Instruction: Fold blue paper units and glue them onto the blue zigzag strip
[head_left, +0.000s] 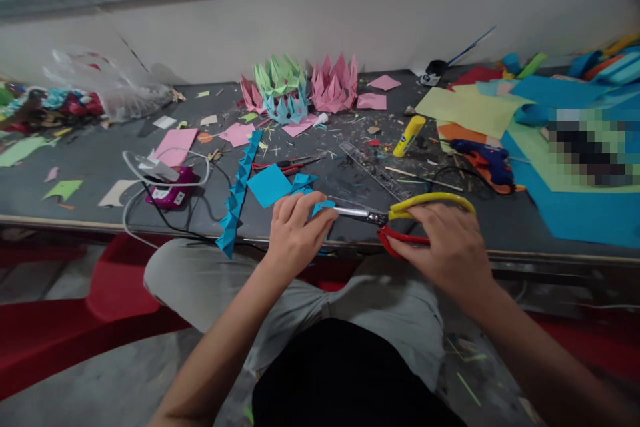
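My left hand [300, 227] pinches a small piece of blue paper [324, 207] above the table's front edge. My right hand [447, 243] is closed round the scissors [370, 215], which have one yellow and one red handle. The scissors' blades point left and reach the blue paper; whether they are cutting into it I cannot tell. Just beyond my left hand lie a flat blue square [270, 185] and some folded blue pieces [304, 181]. Left of these, a zigzag strip of folded blue paper [240, 190] overhangs the table edge.
Folded paper crowns in green [280, 75] and pink [334, 85] stand near the wall. A yellow glue stick [409, 136], a clear ruler [373, 170] and a blue glue gun [487, 163] lie rightward. A purple power adapter [173, 193] with cables sits left. Paper sheets [555, 213] cover the right end.
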